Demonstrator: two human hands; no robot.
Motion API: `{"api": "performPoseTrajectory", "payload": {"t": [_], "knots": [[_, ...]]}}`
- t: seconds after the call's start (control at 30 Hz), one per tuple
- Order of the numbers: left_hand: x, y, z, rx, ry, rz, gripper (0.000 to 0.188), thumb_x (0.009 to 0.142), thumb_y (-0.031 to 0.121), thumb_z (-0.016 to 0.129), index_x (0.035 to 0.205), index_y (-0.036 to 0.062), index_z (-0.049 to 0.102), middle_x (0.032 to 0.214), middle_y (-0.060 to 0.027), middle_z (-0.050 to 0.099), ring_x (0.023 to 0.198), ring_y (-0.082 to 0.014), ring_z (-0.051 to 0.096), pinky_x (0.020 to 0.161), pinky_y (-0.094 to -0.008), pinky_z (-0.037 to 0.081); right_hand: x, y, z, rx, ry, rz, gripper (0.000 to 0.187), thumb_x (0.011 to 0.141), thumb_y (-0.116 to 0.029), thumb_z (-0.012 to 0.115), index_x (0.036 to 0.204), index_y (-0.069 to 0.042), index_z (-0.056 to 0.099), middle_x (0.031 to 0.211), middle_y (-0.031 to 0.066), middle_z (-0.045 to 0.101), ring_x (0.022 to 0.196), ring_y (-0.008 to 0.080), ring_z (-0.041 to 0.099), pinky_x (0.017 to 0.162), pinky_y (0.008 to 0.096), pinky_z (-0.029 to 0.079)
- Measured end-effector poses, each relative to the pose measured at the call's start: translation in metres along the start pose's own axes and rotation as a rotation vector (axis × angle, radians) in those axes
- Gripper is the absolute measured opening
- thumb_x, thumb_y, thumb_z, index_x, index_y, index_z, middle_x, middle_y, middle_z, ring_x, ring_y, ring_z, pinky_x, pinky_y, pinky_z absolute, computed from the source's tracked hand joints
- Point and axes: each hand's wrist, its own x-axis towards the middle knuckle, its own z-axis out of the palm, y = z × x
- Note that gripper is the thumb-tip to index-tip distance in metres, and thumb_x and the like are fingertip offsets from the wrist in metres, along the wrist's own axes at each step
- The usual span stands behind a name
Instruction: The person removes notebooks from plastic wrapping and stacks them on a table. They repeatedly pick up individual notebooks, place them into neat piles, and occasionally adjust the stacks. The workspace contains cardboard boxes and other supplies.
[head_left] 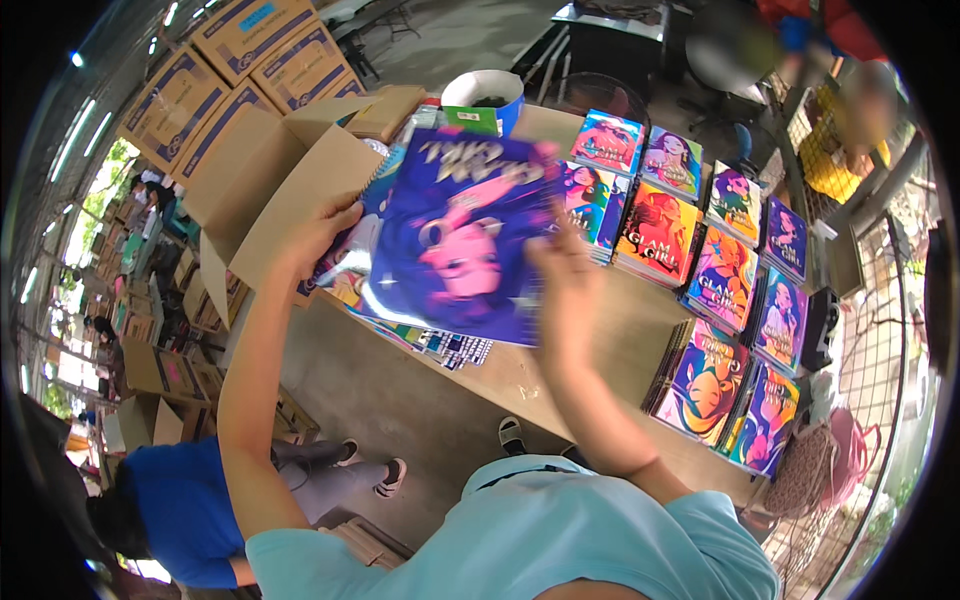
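Observation:
A purple notebook (460, 240) with a pink figure on its cover is tilted up over the table in front of me. My right hand (570, 285), smeared by motion, grips it along its right edge. My left hand (318, 240) is closed at the left side of a spiral-bound notebook (373, 205) with a blue, colourful cover, which lies partly behind the purple one. More colourful printed covers (400, 330) show beneath them at the table's edge. How many pieces my left fingers hold is hidden.
Several stacks of colourful notebooks (655, 235) stand at the right of the table (615, 320). An open carton (300, 205) is at the left, with stacked boxes (255, 50) behind. A white-and-blue bucket (485, 92) stands beyond. A person in blue (185, 510) is at lower left.

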Motion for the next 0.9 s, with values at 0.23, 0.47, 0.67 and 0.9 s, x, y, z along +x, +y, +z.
{"api": "performPoseTrajectory", "payload": {"t": [0.23, 0.47, 0.67, 0.9], "knots": [[0.032, -0.053, -0.015, -0.417, -0.413, 0.015, 0.072, 0.095, 0.053, 0.030, 0.144, 0.0017, 0.020, 0.145, -0.0116, 0.031, 0.131, -0.0218, 0.033, 0.111, -0.0342, 0.021, -0.009, 0.088, 0.070, -0.654, 0.065, -0.244, 0.080, 0.090, -0.026, 0.054, 0.143, 0.004, 0.004, 0.148, 0.0278, 0.007, 0.137, 0.0448, 0.006, 0.111, 0.0474, 0.011], [-0.111, 0.092, 0.172, 0.017, -0.238, 0.948, 0.033, 0.083, 0.020, 0.052, 0.111, 0.0033, 0.060, 0.108, -0.0115, 0.060, 0.108, -0.0245, 0.055, 0.102, -0.0393, 0.035, -0.029, 0.011, -0.224, -0.910, 0.450, -0.524, 0.043, 0.079, -0.010, 0.065, 0.120, -0.004, 0.052, 0.120, 0.0130, 0.056, 0.117, 0.0290, 0.048, 0.098, 0.0404, 0.036], [-0.014, 0.047, 0.485, 0.452, -0.659, 1.085, 0.021, 0.076, 0.011, 0.065, 0.097, 0.0109, 0.067, 0.103, -0.0102, 0.054, 0.099, -0.0272, 0.054, 0.086, -0.0380, 0.045, -0.089, -0.063, -0.494, -1.684, 0.988, 0.467, 0.064, 0.068, -0.034, 0.076, 0.119, -0.006, 0.050, 0.124, 0.0200, 0.046, 0.114, 0.0420, 0.046, 0.091, 0.0492, 0.045], [0.039, 0.006, 0.626, 0.790, -0.612, 1.419, 0.012, 0.076, 0.023, 0.056, 0.083, 0.0212, 0.066, 0.125, -0.0110, 0.048, 0.121, -0.0281, 0.040, 0.099, -0.0659, 0.024, -0.124, -0.071, -0.564, -1.652, 0.758, 0.211, 0.040, 0.055, -0.023, 0.083, 0.081, -0.001, 0.061, 0.075, 0.0137, 0.063, 0.070, 0.0278, 0.062, 0.065, 0.0388, 0.049]]}}
